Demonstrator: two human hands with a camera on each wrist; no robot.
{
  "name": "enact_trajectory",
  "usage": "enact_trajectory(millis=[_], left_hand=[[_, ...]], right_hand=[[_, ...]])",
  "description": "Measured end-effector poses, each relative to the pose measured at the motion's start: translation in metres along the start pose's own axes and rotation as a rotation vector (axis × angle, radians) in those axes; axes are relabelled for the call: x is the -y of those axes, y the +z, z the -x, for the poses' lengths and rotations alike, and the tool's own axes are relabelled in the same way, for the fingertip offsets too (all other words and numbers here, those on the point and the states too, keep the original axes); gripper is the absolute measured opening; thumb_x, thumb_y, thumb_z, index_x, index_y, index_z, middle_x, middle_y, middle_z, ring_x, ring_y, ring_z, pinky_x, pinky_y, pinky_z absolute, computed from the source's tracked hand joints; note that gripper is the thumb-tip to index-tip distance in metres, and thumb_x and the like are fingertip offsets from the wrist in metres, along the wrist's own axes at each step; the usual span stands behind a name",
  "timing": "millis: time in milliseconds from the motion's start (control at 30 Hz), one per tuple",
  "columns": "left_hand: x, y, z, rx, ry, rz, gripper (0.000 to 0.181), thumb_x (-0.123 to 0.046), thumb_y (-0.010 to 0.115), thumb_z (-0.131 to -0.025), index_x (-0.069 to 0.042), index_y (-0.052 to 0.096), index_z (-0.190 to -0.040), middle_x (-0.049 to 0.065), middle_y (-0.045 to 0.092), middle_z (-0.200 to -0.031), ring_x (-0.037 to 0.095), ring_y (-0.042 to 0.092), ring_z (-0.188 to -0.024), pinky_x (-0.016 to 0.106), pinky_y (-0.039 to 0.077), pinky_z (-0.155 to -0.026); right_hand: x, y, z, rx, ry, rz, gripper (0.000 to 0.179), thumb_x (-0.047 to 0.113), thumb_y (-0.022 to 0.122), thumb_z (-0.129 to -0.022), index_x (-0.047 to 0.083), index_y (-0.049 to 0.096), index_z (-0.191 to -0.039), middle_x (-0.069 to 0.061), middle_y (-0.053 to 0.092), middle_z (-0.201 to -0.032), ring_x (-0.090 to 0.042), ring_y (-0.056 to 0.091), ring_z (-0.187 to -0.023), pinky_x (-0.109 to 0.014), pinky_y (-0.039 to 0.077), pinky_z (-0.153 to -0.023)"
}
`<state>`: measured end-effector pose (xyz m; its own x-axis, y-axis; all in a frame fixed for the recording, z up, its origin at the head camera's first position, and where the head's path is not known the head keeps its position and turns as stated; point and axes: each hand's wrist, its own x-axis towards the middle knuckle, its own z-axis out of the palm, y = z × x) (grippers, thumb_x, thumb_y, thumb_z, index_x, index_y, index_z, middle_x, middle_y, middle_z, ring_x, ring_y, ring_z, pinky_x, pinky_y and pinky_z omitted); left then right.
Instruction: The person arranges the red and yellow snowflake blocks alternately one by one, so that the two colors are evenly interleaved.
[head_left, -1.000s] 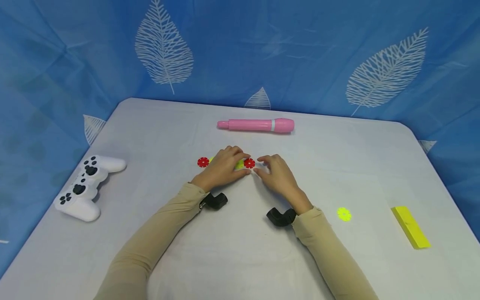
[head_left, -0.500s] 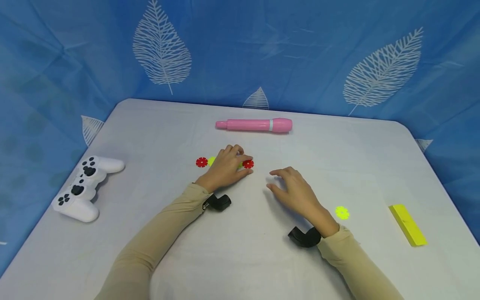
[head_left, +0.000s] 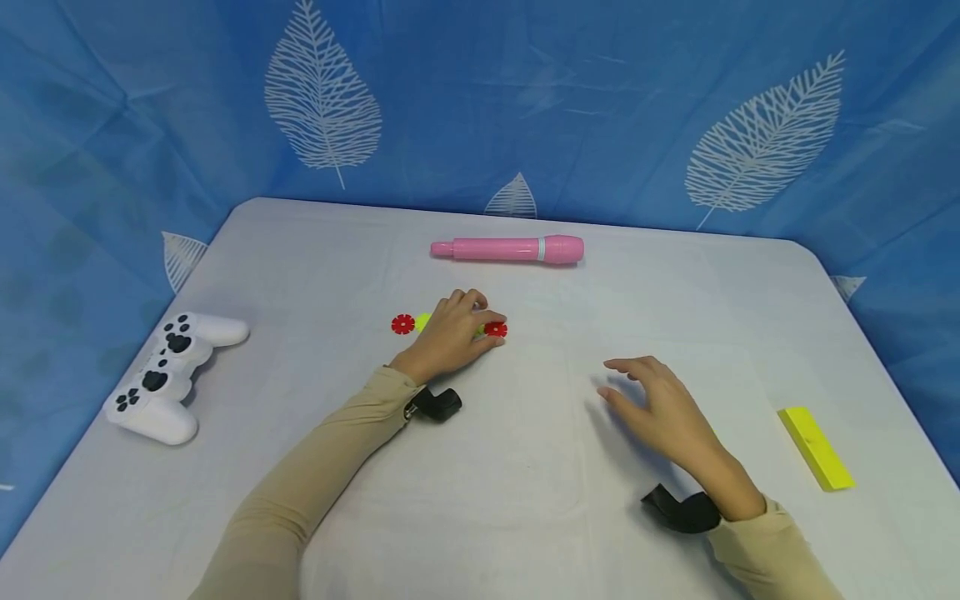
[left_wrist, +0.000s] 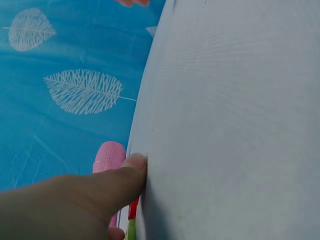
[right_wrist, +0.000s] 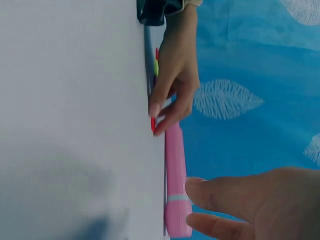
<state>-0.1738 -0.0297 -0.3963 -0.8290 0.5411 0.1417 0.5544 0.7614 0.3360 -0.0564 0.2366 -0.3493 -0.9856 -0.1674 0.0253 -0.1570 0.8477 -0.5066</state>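
Note:
A row of red and yellow notched plastic discs lies on the white table. Its left end is a red disc [head_left: 402, 324] with a yellow disc [head_left: 422, 322] beside it. My left hand [head_left: 450, 332] lies over the middle of the row, which it hides. Thumb and index finger pinch the red disc [head_left: 496, 330] at the right end; its edge also shows in the right wrist view. My right hand [head_left: 663, 412] hovers over the table to the right, fingers apart and holding nothing. A lone yellow disc is hidden behind that hand.
A pink toy microphone [head_left: 506, 249] lies behind the row. A white game controller [head_left: 176, 375] sits at the left and a yellow block [head_left: 816, 448] at the right. Blue cloth with white leaf prints [head_left: 525, 100] hangs along the back edge.
My right hand has drawn away from the row, to the right and nearer, and now covers the lone yellow disc. My left hand has stayed at the red disc.

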Motion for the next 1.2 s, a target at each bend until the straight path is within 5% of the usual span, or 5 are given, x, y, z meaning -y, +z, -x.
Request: enact_trajectory(millis=[367, 567, 867, 1200], left_hand=[[-0.003, -0.001, 0.001, 0.004, -0.008, 0.008, 0.035, -0.037, 0.062, -0.084, -0.02, 0.064, -0.114, 0.006, 0.052, -0.115, 0.021, 0.043, -0.103, 0.037, 0.039, -0.087], [-0.003, -0.001, 0.001, -0.014, 0.006, 0.003, 0.034, -0.036, 0.062, -0.084, -0.02, 0.065, -0.113, 0.007, 0.053, -0.115, 0.022, 0.044, -0.103, 0.038, 0.04, -0.086], [-0.001, -0.001, 0.001, -0.01, 0.005, 0.011, 0.034, -0.037, 0.061, -0.084, -0.02, 0.064, -0.114, 0.006, 0.052, -0.117, 0.023, 0.044, -0.107, 0.04, 0.04, -0.089], [-0.002, -0.003, 0.001, 0.042, 0.006, 0.068, 0.037, -0.035, 0.058, -0.087, -0.017, 0.06, -0.119, 0.011, 0.046, -0.136, 0.028, 0.037, -0.13, 0.047, 0.033, -0.103]], right_hand=[[-0.038, -0.017, 0.023, -0.005, -0.01, 0.054, 0.047, 0.022, 0.069, -0.079, 0.005, 0.053, -0.12, -0.021, 0.05, -0.117, -0.039, 0.045, -0.107, -0.055, 0.037, -0.081], [-0.054, -0.028, 0.036, 0.027, 0.075, 0.083, 0.056, 0.024, 0.071, -0.077, 0.004, 0.05, -0.124, -0.024, 0.047, -0.117, -0.041, 0.044, -0.105, -0.058, 0.038, -0.081], [-0.072, -0.03, 0.044, 0.07, 0.155, 0.13, 0.059, 0.023, 0.074, -0.073, 0.002, 0.05, -0.123, -0.017, 0.054, -0.097, -0.027, 0.051, -0.086, -0.042, 0.044, -0.07], [-0.077, -0.028, 0.045, 0.147, 0.21, 0.121, 0.064, 0.04, 0.068, -0.077, 0.003, 0.048, -0.124, -0.02, 0.049, -0.1, -0.026, 0.048, -0.086, -0.037, 0.042, -0.067]])
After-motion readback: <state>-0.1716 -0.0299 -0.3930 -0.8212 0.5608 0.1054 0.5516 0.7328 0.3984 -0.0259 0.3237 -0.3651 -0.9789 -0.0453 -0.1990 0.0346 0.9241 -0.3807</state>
